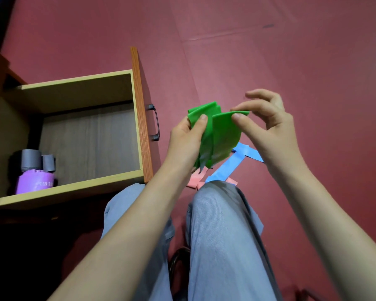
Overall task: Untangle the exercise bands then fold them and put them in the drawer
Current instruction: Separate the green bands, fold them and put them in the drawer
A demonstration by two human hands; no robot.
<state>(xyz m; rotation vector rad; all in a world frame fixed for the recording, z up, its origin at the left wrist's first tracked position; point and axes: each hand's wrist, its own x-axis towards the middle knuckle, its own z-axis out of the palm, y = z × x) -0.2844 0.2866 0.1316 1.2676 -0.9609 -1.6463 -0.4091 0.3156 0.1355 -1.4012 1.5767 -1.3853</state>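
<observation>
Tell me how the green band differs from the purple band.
The green band is held above the floor by the left hand and right hand; the purple band sits in the drawer. The green band hangs in loose flat folds; the purple band is a tight roll standing on end. The green band looks plain; the purple band bears printed lettering. Both are wide, thin bands.
</observation>
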